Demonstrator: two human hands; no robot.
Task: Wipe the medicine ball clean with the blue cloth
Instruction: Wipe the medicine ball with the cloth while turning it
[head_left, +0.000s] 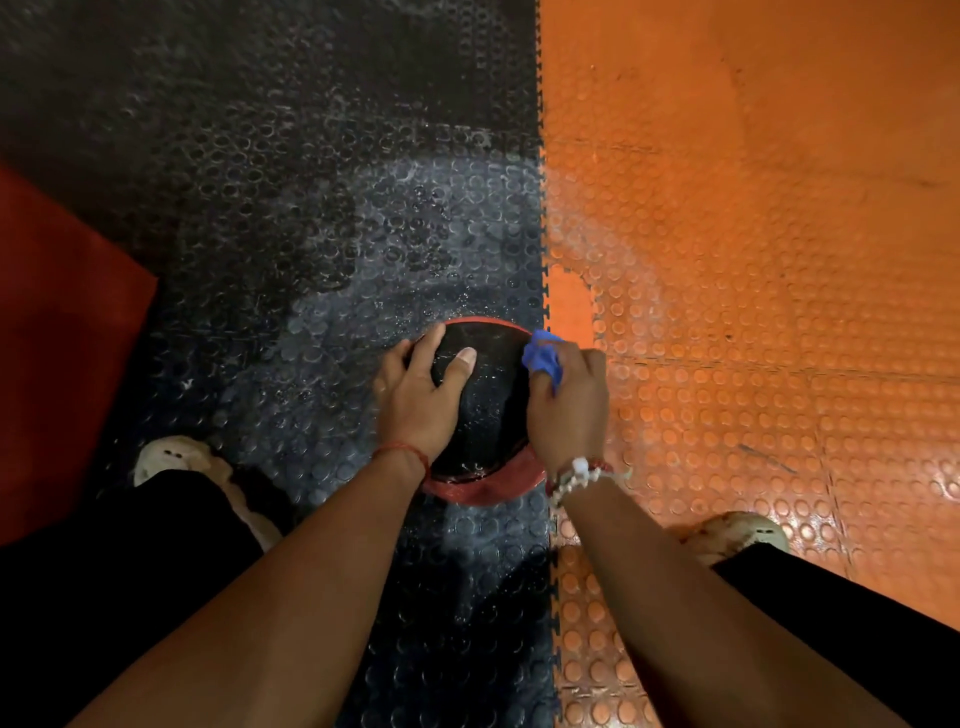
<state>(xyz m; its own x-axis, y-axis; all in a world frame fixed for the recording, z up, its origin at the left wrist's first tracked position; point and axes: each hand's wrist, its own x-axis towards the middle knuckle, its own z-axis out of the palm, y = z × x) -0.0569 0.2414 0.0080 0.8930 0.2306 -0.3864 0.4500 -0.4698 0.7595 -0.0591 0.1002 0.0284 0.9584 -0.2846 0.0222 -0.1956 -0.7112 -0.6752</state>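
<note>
A black medicine ball (491, 410) with red patches at its near and far sides rests on the studded floor between my feet. My left hand (415, 395) lies spread over the ball's left top, thumb pointing across it, holding it steady. My right hand (569, 410) is closed around a bunched blue cloth (543, 356), pressed against the ball's right upper side. Only a small bunch of the cloth shows above my fingers.
The floor is black studded matting (311, 234) on the left and orange studded matting (753, 286) on the right, joined by a toothed seam. A red mat (57, 338) lies at the left edge. My shoes (176, 457) (737, 535) flank the ball.
</note>
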